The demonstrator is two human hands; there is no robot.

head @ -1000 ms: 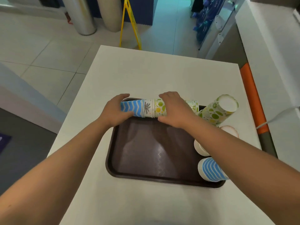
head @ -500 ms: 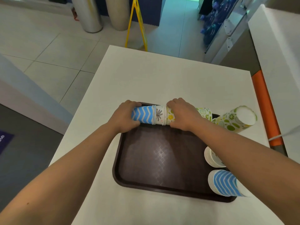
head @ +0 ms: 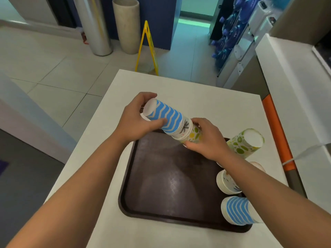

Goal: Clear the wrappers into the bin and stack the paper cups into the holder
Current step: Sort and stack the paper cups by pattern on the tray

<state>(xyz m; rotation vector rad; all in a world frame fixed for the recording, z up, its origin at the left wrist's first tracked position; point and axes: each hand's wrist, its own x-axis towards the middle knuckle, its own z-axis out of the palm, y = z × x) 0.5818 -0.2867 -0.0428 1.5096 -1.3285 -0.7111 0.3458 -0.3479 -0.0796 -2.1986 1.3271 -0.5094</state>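
I hold a stack of nested paper cups (head: 172,121) tilted above the far edge of a dark brown tray (head: 172,185). My left hand (head: 136,120) grips its blue zigzag end, whose white base points up and left. My right hand (head: 207,138) grips the lemon-print end. On the tray's right side a lemon-print cup (head: 245,143) stands upside down, a white cup stack (head: 226,182) lies on its side, and a blue zigzag cup stack (head: 236,211) lies near the front corner, partly hidden by my right forearm. No wrappers, bin or holder are identifiable.
The tray rests on a white table (head: 179,90). A yellow floor sign (head: 146,49) stands beyond the table's far edge, with two tall cylinders (head: 111,25) behind it. A white counter (head: 293,86) with an orange strip (head: 276,129) runs along the right.
The cup stack lay flat on the tray's far edge; both hands have lifted it and tilted the blue end upward to the left. The view has tipped up, showing more of the floor.
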